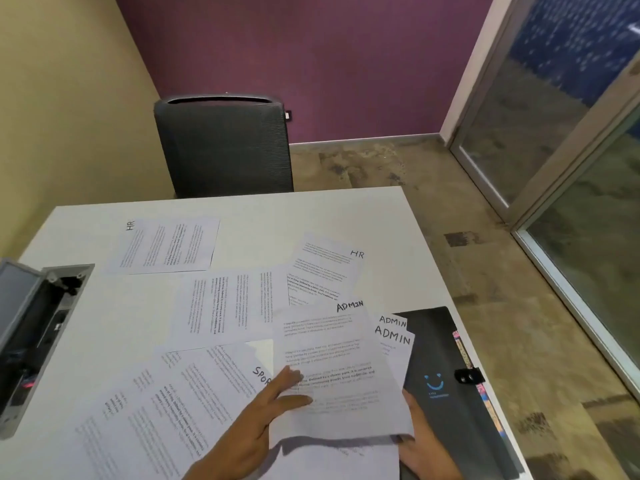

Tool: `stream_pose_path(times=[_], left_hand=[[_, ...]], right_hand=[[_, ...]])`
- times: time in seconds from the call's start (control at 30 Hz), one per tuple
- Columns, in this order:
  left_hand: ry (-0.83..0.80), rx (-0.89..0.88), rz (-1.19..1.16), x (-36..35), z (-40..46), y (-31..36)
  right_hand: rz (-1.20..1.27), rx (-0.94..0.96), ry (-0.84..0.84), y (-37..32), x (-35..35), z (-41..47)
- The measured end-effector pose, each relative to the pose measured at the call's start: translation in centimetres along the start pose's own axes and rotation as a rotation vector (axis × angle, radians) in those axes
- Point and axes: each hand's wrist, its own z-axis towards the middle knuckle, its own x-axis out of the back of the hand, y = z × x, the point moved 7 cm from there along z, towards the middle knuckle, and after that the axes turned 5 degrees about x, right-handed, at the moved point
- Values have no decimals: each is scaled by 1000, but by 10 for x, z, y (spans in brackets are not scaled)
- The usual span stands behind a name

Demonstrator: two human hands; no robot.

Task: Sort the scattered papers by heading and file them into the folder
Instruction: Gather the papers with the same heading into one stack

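While most sheets are scattered across the white desk point(114, 306), the sorting can be judged as only partly done. At the far left an open cable box point(38, 334) is sunk into the desk. Beyond it, an HR sheet point(166, 245) is laid flat and apart near the far edge. An unheaded-looking sheet point(225, 306) is seen toward the middle, and nearer the person a sheet marked SPOR point(194, 386) is spread over other papers; its heading is cut off by the sheet above it. The left hand point(256, 420) is laid with straight, relaxed fingers on the lower left of the top ADMIN sheet point(332, 368), nothing being gripped. A second HR sheet point(325, 268) is set behind this. Two further ADMIN sheets point(396, 336) are fanned beneath the top one, so a pile of three appears gathered. The right hand point(422, 441) is mostly hidden under that pile's right corner; it seems to support the sheets, but whether its fingers are curled cannot be told. The dark folder point(436, 344) is lying closed just beside the pile, near the desk's right edge, with nothing yet filed, as far as can be seen. Open room is left along the far edge, before the black chair point(225, 147)
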Motion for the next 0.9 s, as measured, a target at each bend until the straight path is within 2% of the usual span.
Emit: stream_pose_path(times=[0.1, 0.13, 0.23, 0.37, 0.4, 0.47, 0.5, 0.53, 0.6, 0.67, 0.8, 0.9], left_hand=[[-94, 24, -32, -8, -29, -2], [-138, 102, -22, -8, -36, -3], [-273, 316, -238, -2, -65, -5], [-97, 527, -175, 25, -73, -12], [-39, 490, -114, 34, -77, -12], [186, 327, 2, 59, -83, -9], [291, 323, -25, 69, -86, -14], [362, 397, -159, 77, -87, -20], [390, 574, -522, 76, -85, -31], [331, 620, -724, 70, -79, -29], [287, 579, -694, 66, -74, -27], [450, 597, -617, 72, -68, -30]], right_hand=[[-52, 9, -85, -7, -20, -11], [-43, 1, -125, -7, -28, -12], [31, 13, -217, 1, -45, -16], [35, -1, -201, 11, -54, -13], [23, 6, -204, 10, -58, -14], [23, 13, -225, 11, -68, -17], [24, 14, -240, 11, -73, -17], [18, 12, -250, 11, -77, -17], [14, 2, -290, 13, -83, -19], [23, -15, -298, 17, -87, -18], [-127, -12, -324, 16, -103, -26], [-446, 72, -348, 5, -121, -38]])
